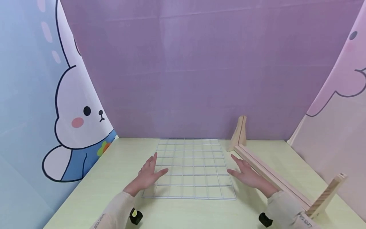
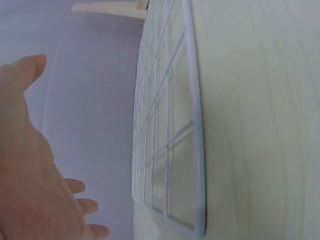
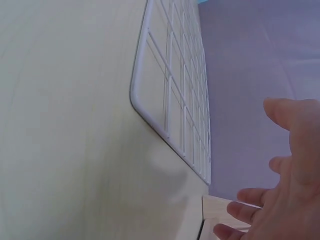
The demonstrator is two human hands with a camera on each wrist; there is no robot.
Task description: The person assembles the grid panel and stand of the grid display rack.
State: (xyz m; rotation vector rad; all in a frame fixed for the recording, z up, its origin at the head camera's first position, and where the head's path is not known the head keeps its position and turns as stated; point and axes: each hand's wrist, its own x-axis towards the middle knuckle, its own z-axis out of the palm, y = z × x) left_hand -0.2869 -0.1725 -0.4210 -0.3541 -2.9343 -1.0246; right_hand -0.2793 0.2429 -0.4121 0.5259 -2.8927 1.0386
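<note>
A white wire grid panel (image 1: 193, 166) lies flat on the pale wooden table, its near edge toward me. Over its left side my left hand (image 1: 147, 175) hovers with fingers spread, holding nothing. My right hand (image 1: 247, 173) is held past the grid's right edge, fingers extended and also holding nothing. Just right of that hand runs a wooden frame (image 1: 274, 178), a long grooved bar with an upright at each end. In the left wrist view, the grid's wires (image 2: 197, 150) pass beside the hand; in the right wrist view, a rounded grid corner (image 3: 134, 97) shows.
The far wooden upright (image 1: 238, 133) stands close to the purple backdrop (image 1: 194, 70), and the near upright (image 1: 326, 195) rises at the table's right side. Cloth with a printed rabbit (image 1: 80, 127) borders the left, and a pink printed cloth (image 1: 337, 127) the right.
</note>
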